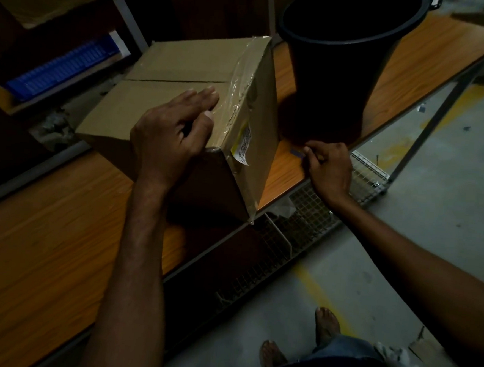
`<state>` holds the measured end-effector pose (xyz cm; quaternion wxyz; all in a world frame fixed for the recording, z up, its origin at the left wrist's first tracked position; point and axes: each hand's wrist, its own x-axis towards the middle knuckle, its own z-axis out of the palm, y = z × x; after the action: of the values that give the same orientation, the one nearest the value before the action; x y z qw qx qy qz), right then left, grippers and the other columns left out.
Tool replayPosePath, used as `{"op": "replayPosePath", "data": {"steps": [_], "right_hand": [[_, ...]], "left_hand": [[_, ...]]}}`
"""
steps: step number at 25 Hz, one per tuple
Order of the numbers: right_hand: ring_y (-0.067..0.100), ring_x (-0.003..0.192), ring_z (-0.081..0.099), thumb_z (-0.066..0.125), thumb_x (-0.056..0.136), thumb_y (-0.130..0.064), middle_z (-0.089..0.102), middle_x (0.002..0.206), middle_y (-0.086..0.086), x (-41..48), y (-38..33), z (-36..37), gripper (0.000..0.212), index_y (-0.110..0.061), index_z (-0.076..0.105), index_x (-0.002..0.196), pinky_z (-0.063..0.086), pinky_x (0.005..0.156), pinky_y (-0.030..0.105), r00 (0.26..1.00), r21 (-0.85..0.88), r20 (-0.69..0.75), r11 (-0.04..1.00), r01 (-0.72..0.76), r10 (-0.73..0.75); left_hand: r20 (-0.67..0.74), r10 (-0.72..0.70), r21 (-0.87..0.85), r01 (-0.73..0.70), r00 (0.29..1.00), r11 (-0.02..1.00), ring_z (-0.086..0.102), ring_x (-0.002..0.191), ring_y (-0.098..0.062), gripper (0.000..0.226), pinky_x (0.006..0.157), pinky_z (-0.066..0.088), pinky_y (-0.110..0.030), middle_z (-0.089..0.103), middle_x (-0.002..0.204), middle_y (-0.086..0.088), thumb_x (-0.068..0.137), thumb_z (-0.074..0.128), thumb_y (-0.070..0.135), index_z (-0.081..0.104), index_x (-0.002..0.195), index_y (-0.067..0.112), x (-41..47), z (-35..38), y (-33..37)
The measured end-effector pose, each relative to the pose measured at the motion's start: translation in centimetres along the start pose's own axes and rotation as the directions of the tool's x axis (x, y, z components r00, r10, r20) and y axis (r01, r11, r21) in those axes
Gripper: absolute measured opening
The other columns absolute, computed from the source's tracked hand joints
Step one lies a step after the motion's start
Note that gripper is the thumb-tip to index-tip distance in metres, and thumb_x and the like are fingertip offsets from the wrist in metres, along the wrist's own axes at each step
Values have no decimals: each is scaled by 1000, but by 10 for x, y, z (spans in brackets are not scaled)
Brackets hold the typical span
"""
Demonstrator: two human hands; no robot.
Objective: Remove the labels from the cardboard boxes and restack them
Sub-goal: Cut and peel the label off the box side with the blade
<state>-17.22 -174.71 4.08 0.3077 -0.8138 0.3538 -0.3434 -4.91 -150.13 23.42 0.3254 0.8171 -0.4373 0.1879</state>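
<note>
A brown cardboard box (pixel 167 92), sealed with clear tape, stands on the wooden table (pixel 45 241). A white and yellow label (pixel 243 146) sticks to its right side near the top edge. My left hand (pixel 170 132) rests on the box's top near corner, fingers laid flat over the tape. My right hand (pixel 329 166) is on the table to the right of the box, its fingertips pinching a small blue thing (pixel 296 153) that lies at the table's edge; I cannot tell what it is.
A black plastic bucket (pixel 338 61) stands on the table just right of the box. A blue crate (pixel 62 70) sits on a shelf at the back left. A wire mesh shelf (pixel 307 213) lies under the table edge. The concrete floor (pixel 402 252) and my feet are below.
</note>
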Motion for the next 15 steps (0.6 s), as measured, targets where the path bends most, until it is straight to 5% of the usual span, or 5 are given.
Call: {"op": "replayPosePath", "data": {"steps": [3,7,15], "right_hand": [[18,96,57,72,96,-24,73,103,6,-24,-41,-28,19,-14,78,110,38,75,25,967,108,-138,967,230,-215],[19,99,64,73,96,-25,76,109,9,-66,-95,-43,27,-2,76,110,44,85,28,772,167,-250,760,629,-584],[27,97,64,76,97,-19,75,109,8,-72,-122,-33,18,-6,78,110,49,82,34,757,149,-234,747,648,-610]], "left_hand": [[11,-18,9,18,1000,1000,52,132,-1,35,107,49,-44,57,132,24,102,51,39,64,133,29,0,-1,-1],[20,-39,23,38,999,999,49,132,3,36,107,49,-39,55,131,27,102,50,41,63,133,32,1,-2,0],[40,-63,36,62,997,997,48,133,3,37,111,46,-39,61,136,19,101,49,43,66,132,32,1,-4,2]]}}
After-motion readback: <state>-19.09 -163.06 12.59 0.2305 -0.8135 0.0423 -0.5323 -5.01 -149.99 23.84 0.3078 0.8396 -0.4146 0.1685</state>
